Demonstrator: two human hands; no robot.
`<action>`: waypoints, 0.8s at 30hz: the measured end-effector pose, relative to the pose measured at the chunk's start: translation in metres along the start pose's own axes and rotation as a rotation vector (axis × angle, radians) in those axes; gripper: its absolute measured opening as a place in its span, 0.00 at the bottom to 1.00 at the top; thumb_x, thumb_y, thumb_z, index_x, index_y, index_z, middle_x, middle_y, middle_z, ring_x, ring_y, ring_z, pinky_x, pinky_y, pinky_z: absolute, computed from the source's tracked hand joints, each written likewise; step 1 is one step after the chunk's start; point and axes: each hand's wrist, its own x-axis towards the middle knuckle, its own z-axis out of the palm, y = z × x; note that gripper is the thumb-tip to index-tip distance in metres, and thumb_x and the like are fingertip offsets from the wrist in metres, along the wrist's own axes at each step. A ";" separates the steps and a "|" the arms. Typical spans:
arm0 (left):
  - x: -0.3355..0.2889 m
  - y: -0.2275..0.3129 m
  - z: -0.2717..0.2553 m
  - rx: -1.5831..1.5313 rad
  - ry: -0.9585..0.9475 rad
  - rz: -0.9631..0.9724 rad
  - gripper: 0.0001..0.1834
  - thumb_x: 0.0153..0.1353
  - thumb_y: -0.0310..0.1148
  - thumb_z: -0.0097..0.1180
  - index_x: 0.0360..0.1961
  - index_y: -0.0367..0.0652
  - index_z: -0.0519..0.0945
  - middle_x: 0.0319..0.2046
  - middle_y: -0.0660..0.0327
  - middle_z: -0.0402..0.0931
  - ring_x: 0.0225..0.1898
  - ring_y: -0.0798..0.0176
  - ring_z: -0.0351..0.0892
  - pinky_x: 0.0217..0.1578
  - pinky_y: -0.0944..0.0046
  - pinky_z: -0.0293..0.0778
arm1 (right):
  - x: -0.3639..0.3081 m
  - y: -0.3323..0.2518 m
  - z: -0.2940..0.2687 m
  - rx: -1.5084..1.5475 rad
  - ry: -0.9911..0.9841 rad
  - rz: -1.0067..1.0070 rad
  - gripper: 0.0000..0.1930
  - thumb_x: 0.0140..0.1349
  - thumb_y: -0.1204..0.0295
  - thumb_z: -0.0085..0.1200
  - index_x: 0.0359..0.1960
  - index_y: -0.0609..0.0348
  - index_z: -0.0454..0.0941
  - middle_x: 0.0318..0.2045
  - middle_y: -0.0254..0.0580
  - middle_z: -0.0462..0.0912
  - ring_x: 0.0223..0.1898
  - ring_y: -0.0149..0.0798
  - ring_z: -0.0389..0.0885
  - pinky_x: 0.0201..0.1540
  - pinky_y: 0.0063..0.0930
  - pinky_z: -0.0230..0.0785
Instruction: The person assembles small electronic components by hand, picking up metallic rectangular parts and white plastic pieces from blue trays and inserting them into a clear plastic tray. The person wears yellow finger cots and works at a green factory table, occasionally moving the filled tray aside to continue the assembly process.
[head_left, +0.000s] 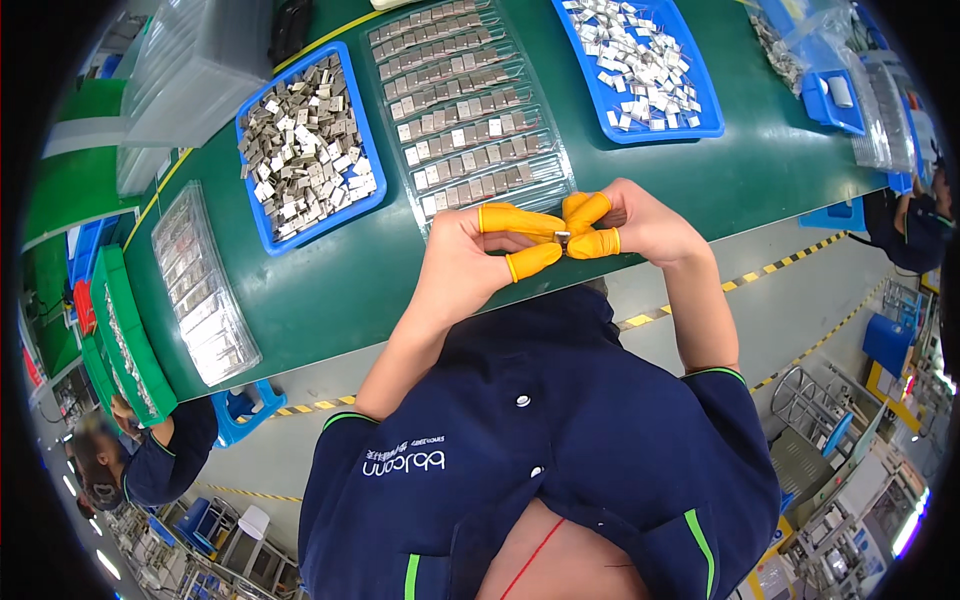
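Observation:
Both my hands meet over the table's near edge, with yellow finger cots on the thumbs and some fingers. A small metal-coloured piece (562,238) is pinched between the fingertips of my left hand (458,262) and my right hand (650,228). Fingers cover most of it, so its full shape is hidden. Just beyond my hands lies a clear plastic tray (556,160) with rows of small silver connectors. To its left sits a blue tray (330,221) heaped with loose metal connector pieces. A second blue tray (665,133), at the right, holds many white pieces with thin leads.
Another clear tray (205,285) of parts lies on the green table (310,315) at the left. Stacked clear plastic boxes (190,85) stand behind it. A co-worker's arm (160,430) reaches to a green bin (143,335). A small blue box (830,112) is far right.

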 end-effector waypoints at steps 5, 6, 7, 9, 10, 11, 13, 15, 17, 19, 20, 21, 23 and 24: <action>0.012 -0.010 -0.005 -0.280 0.075 -0.031 0.14 0.52 0.19 0.58 0.42 0.31 0.76 0.35 0.57 0.80 0.35 0.66 0.80 0.41 0.70 0.76 | 0.008 0.012 0.017 0.441 0.244 -0.146 0.14 0.52 0.76 0.60 0.41 0.67 0.78 0.27 0.31 0.78 0.31 0.25 0.73 0.39 0.18 0.66; 0.014 -0.013 -0.005 -0.286 0.125 -0.015 0.14 0.52 0.20 0.58 0.42 0.30 0.76 0.35 0.56 0.79 0.35 0.65 0.80 0.41 0.69 0.76 | 0.008 0.008 0.020 0.319 0.343 -0.235 0.17 0.52 0.75 0.61 0.43 0.68 0.76 0.29 0.33 0.78 0.32 0.27 0.73 0.40 0.19 0.66; 0.016 -0.015 -0.005 -0.291 0.174 0.001 0.14 0.52 0.20 0.58 0.41 0.30 0.76 0.35 0.55 0.79 0.35 0.63 0.80 0.41 0.67 0.76 | 0.007 0.003 0.023 0.195 0.440 -0.324 0.19 0.51 0.75 0.62 0.45 0.69 0.75 0.30 0.34 0.78 0.34 0.28 0.73 0.40 0.20 0.65; 0.018 -0.017 -0.006 -0.268 0.215 0.019 0.15 0.53 0.21 0.59 0.43 0.30 0.75 0.37 0.55 0.78 0.37 0.61 0.80 0.42 0.66 0.76 | 0.002 0.002 0.025 -0.140 0.636 -0.486 0.20 0.47 0.76 0.64 0.43 0.68 0.77 0.30 0.36 0.79 0.32 0.31 0.74 0.38 0.22 0.66; 0.018 -0.017 -0.006 -0.268 0.205 0.020 0.15 0.53 0.21 0.59 0.44 0.30 0.75 0.37 0.55 0.78 0.37 0.61 0.80 0.42 0.66 0.76 | 0.001 0.002 0.027 -0.326 0.661 -0.590 0.18 0.45 0.77 0.65 0.41 0.65 0.78 0.29 0.36 0.80 0.31 0.31 0.75 0.37 0.22 0.66; 0.019 -0.015 -0.006 -0.269 0.194 0.021 0.16 0.53 0.21 0.59 0.44 0.30 0.74 0.37 0.55 0.78 0.37 0.61 0.80 0.42 0.66 0.76 | -0.001 0.003 0.029 -0.515 0.682 -0.693 0.17 0.44 0.77 0.66 0.38 0.62 0.80 0.28 0.35 0.80 0.30 0.32 0.75 0.36 0.23 0.66; 0.018 -0.013 -0.007 -0.308 0.149 -0.006 0.16 0.53 0.21 0.58 0.45 0.30 0.74 0.36 0.56 0.79 0.37 0.62 0.80 0.42 0.67 0.76 | -0.002 0.001 0.034 -0.809 0.734 -0.792 0.15 0.38 0.75 0.67 0.32 0.56 0.83 0.27 0.35 0.80 0.29 0.36 0.76 0.34 0.26 0.67; 0.017 -0.012 -0.010 -0.383 0.088 -0.055 0.15 0.53 0.20 0.58 0.44 0.31 0.75 0.35 0.57 0.79 0.37 0.64 0.80 0.42 0.68 0.75 | 0.001 0.002 0.035 -0.917 0.745 -0.820 0.15 0.37 0.76 0.66 0.31 0.56 0.83 0.28 0.35 0.80 0.29 0.37 0.76 0.35 0.27 0.67; 0.016 -0.011 -0.012 -0.384 0.052 -0.074 0.16 0.54 0.21 0.58 0.45 0.32 0.75 0.36 0.57 0.79 0.37 0.64 0.80 0.42 0.69 0.75 | 0.001 0.002 0.035 -1.006 0.750 -0.834 0.14 0.36 0.77 0.65 0.30 0.56 0.83 0.28 0.34 0.80 0.29 0.38 0.75 0.36 0.29 0.67; 0.015 -0.012 -0.013 -0.371 0.043 -0.073 0.16 0.54 0.21 0.57 0.45 0.32 0.74 0.36 0.57 0.79 0.37 0.64 0.80 0.43 0.69 0.75 | 0.003 0.003 0.035 -1.077 0.742 -0.840 0.13 0.37 0.78 0.64 0.29 0.56 0.82 0.28 0.33 0.79 0.30 0.39 0.75 0.37 0.31 0.67; 0.016 -0.011 -0.011 -0.356 0.046 -0.067 0.16 0.55 0.22 0.57 0.45 0.32 0.74 0.36 0.57 0.79 0.38 0.64 0.80 0.43 0.69 0.74 | 0.005 0.004 0.033 -1.099 0.753 -0.841 0.12 0.37 0.78 0.64 0.28 0.56 0.82 0.28 0.33 0.79 0.30 0.39 0.75 0.39 0.31 0.66; 0.015 -0.011 -0.009 -0.338 0.049 -0.065 0.16 0.55 0.22 0.57 0.46 0.32 0.74 0.36 0.57 0.79 0.38 0.64 0.80 0.44 0.69 0.74 | 0.007 0.005 0.031 -1.118 0.768 -0.840 0.11 0.38 0.78 0.63 0.28 0.56 0.81 0.28 0.34 0.79 0.31 0.39 0.75 0.40 0.32 0.66; 0.014 -0.017 -0.005 -0.216 0.191 0.103 0.18 0.57 0.25 0.57 0.48 0.30 0.72 0.37 0.54 0.78 0.38 0.63 0.80 0.44 0.67 0.74 | 0.012 0.007 0.025 -1.172 0.789 -0.820 0.11 0.39 0.79 0.61 0.28 0.56 0.81 0.29 0.34 0.79 0.32 0.39 0.74 0.42 0.33 0.65; 0.014 -0.018 -0.004 -0.152 0.252 0.185 0.19 0.57 0.26 0.57 0.49 0.30 0.72 0.38 0.53 0.78 0.39 0.62 0.80 0.44 0.67 0.74 | 0.014 0.009 0.019 -1.211 0.803 -0.797 0.11 0.40 0.79 0.61 0.28 0.56 0.81 0.29 0.34 0.78 0.33 0.39 0.74 0.44 0.34 0.64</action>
